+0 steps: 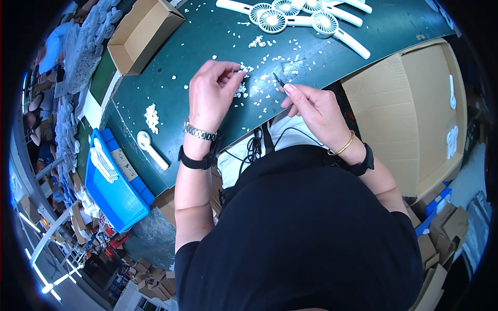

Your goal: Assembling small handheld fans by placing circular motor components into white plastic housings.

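Note:
Over the green table (pixel 181 109), my left hand (pixel 211 89) is closed, thumb and forefinger pinched together beside a loose scatter of small white pieces (pixel 241 91). Whatever sits between those fingertips is too small to make out. My right hand (pixel 317 110) grips a slim black pointed tool (pixel 279 79), its tip angled up and left toward the white pieces. A gap separates the two hands. Beyond them lie several white handheld fans (pixel 272 21) with round grilles, heaped together at the far edge of the view.
Left of my left hand is a small pile of white pieces (pixel 152 118); a single white fan part (pixel 151 150) lies nearer. A blue bin (pixel 120 199) holds white parts. An open cardboard box (pixel 137 39) stands far left, a large carton (pixel 386 111) at right.

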Tool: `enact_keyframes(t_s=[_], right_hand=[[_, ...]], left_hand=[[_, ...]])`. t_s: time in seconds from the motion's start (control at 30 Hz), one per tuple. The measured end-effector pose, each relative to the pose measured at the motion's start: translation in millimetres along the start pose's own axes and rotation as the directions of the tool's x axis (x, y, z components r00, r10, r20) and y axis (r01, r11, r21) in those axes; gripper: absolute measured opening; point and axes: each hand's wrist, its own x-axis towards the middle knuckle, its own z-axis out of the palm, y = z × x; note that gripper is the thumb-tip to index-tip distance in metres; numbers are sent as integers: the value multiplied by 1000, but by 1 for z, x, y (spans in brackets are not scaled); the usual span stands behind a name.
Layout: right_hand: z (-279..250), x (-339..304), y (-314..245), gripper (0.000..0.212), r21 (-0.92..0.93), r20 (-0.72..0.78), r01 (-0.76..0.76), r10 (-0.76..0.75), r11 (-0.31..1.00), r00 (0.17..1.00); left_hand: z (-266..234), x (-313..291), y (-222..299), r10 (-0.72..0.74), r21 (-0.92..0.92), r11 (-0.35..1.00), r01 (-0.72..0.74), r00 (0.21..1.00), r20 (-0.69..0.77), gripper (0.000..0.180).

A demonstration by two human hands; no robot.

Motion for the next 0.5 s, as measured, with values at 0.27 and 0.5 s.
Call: enact_keyframes(t_s=[0.27,0.5], right_hand=[[1,-1,0,41,-6,-12,11,-11,1000,1000],[0,-1,0,40,-36,0,4,-4,999,1000]], left_hand=[[23,45,-11,223,56,974,-220,973,-52,15],[39,61,-24,352,196,922,-335,934,-59,17]])
